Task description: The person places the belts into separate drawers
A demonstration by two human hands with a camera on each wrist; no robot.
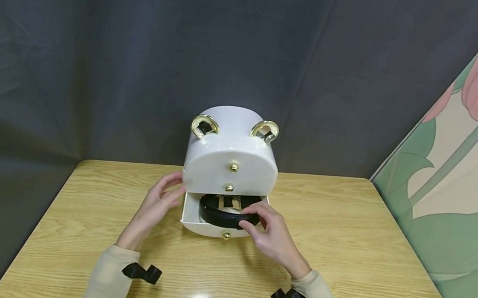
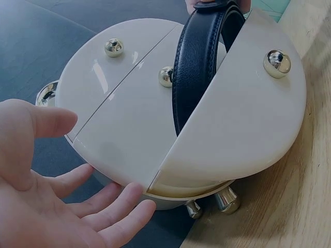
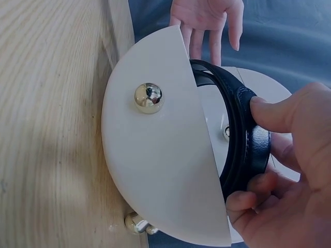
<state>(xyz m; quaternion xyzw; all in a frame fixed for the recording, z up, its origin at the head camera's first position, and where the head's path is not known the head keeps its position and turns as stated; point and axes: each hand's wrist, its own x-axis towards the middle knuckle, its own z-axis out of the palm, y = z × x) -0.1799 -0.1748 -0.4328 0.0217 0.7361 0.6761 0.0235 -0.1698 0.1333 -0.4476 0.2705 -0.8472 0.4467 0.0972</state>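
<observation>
A rounded white storage box (image 1: 232, 130) with gold ring ears and gold ball knobs stands on the table, its bottom drawer (image 1: 204, 229) pulled out. Partly inside that drawer is a coiled black leather belt (image 1: 216, 217), raised above the drawer's front edge in the left wrist view. My right hand (image 1: 274, 235) pinches the belt's right front between thumb and fingers. At the box's left side, my left hand (image 1: 157, 204) has loosely bent fingers, with fingertips (image 2: 135, 192) at the lower edge of the shell. A gold-coloured piece shows inside the coil; its kind is unclear.
The box rests near the back of a wooden table (image 1: 345, 249), against a dark grey curtain (image 1: 165, 54). On the right is a panel with a tulip print (image 1: 464, 179). Small gold feet (image 2: 227, 200) hold up the box. Its upper drawers look closed.
</observation>
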